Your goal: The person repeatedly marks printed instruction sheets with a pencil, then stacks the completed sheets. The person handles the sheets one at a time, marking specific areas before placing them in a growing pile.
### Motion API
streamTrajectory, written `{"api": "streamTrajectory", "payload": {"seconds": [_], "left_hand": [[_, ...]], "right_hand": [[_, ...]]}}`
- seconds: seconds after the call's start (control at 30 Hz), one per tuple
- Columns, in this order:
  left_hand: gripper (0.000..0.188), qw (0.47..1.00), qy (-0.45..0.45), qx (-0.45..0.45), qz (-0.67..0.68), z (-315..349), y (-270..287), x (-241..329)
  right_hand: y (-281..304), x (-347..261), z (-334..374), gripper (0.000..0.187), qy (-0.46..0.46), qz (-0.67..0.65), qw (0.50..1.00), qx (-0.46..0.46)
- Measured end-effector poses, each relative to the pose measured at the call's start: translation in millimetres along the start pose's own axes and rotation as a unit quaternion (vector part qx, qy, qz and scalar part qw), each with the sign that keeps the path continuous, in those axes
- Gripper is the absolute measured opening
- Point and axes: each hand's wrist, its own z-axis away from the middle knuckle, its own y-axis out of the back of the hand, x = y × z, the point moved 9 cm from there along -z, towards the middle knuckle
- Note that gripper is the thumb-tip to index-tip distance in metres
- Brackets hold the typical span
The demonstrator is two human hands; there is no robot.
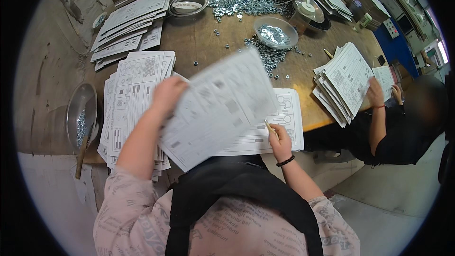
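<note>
My left hand (169,94) grips the left edge of a large printed sheet (222,97), which is tilted up and smeared by motion. Beneath it, at the right, a stack of similar printed sheets (289,114) shows line drawings in boxes. Over that stack, my right hand (280,141) pinches a thin tan stick with a pointed tip (268,126). Another pile of printed sheets (135,73) lies fanned out at the left, partly behind my left forearm.
Loose metal nuts (251,0) are heaped at the back, near a clear bowl of metal pieces (276,33). A metal bowl (81,114) with a brush-like handle stands far left. At the right, a co-worker's hand (375,92) is beside another sheet pile (345,78).
</note>
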Motion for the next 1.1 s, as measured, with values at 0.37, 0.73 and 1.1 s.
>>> {"api": "streamTrajectory", "payload": {"seconds": [0.37, 0.73, 1.1], "left_hand": [[0.032, 0.909, 0.252, 0.221, -0.249, 87, 170, -249], [0.054, 0.964, -0.264, -0.038, -0.021, 22, -165, 102], [0.06, 0.95, -0.295, -0.065, -0.082, 39, -196, 117]], "right_hand": [[-10, -1, -40, 0.025, -0.01, 0.181, 0.983, -0.035], [-42, -23, -84, 0.022, 0.004, 0.31, 0.95, -0.041], [-65, -19, -92, 0.017, 0.059, 0.437, 0.89, -0.116]]}}
